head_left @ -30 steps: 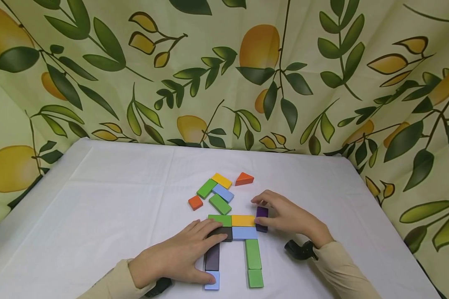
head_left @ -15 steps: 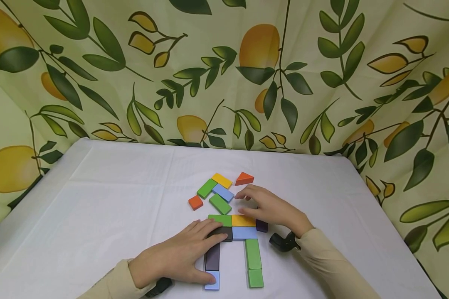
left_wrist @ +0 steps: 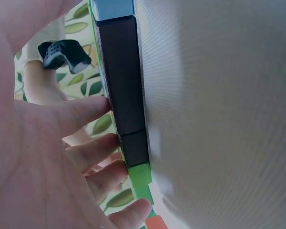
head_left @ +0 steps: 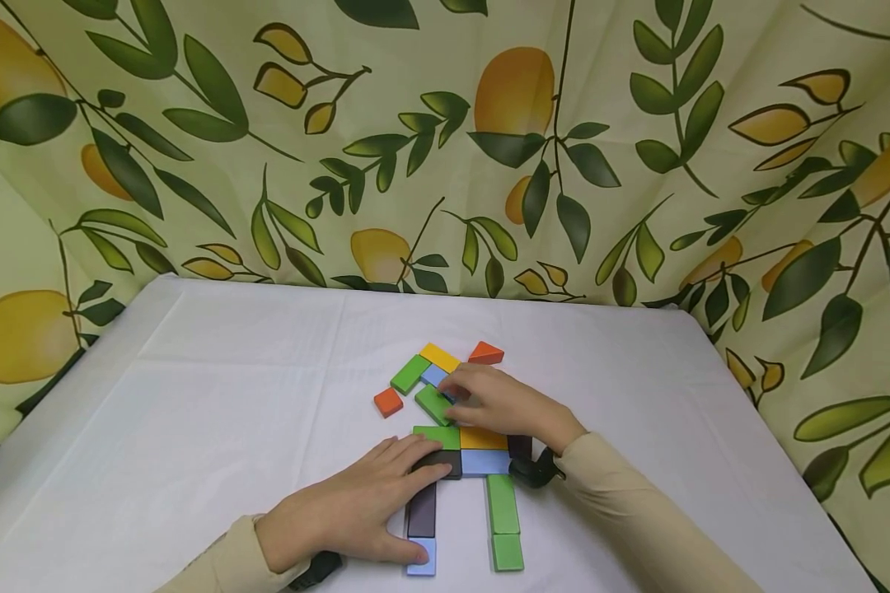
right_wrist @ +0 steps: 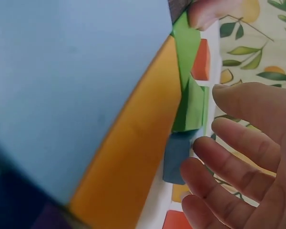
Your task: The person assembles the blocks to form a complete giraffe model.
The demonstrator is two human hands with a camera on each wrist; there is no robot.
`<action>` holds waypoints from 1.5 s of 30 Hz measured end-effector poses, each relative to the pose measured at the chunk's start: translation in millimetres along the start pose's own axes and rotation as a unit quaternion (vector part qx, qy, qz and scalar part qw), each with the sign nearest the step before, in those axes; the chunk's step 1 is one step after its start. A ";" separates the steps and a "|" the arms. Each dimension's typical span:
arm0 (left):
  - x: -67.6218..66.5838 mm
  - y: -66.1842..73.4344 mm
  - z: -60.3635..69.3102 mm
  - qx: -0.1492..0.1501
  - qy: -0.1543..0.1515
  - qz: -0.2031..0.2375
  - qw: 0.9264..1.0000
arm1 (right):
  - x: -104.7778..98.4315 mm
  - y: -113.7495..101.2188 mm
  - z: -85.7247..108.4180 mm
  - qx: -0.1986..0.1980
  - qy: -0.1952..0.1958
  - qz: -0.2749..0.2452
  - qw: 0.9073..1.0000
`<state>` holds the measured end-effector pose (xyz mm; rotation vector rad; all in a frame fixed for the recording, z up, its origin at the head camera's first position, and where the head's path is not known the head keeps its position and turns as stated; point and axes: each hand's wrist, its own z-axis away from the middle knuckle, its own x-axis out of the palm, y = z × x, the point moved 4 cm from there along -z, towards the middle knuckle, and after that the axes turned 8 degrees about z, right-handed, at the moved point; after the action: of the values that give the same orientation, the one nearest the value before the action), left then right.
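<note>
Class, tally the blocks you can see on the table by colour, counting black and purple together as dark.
Green blocks: 5
Blue blocks: 3
Dark blocks: 3
Yellow blocks: 2
Red blocks: 2
Total: 15

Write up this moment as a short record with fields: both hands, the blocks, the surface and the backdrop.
Left hand: fingers over the black block, thumb on the small light-blue block
Right hand: at the loose blue block and nearer loose green block; contact unclear
Red blocks: triangular block at the far side, square block at the left
Surface: white cloth
Backdrop: curtain printed with leaves and fruit
</note>
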<state>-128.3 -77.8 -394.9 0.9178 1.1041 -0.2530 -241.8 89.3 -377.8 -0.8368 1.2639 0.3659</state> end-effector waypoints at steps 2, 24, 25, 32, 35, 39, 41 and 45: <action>-0.1 0.1 0.3 0.001 0.001 -0.001 1.000 | 1.3 -1.3 -2.7 -0.001 -0.001 0.006 1.000; 0.3 0.2 0.2 0.005 0.004 -0.011 1.000 | 6.4 -1.4 -16.0 0.049 -0.009 0.029 0.998; 0.3 0.1 0.3 0.004 0.003 -0.011 1.000 | 5.4 0.0 -15.7 0.054 -0.012 0.028 0.998; -0.2 -0.2 0.3 0.002 -0.002 -0.007 1.000 | 1.9 7.6 -13.3 0.087 -0.027 0.029 0.995; -0.4 -0.2 0.3 -0.001 -0.006 -0.004 1.000 | 1.8 6.4 -13.6 0.088 -0.031 0.021 0.995; 0.1 -0.3 0.2 -0.005 -0.008 0.000 1.000 | 2.5 3.3 -13.6 0.091 -0.028 0.009 0.995; 0.3 -0.2 0.3 -0.004 -0.006 0.001 1.000 | 2.5 2.2 -13.2 0.093 -0.023 0.011 0.995; 0.1 0.1 0.4 0.000 -0.003 -0.006 1.000 | 1.5 1.2 -12.0 0.089 -0.006 0.016 0.996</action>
<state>-128.0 -78.0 -394.9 0.9098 1.1039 -0.2646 -250.4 81.1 -380.4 -0.6626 1.2795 0.2777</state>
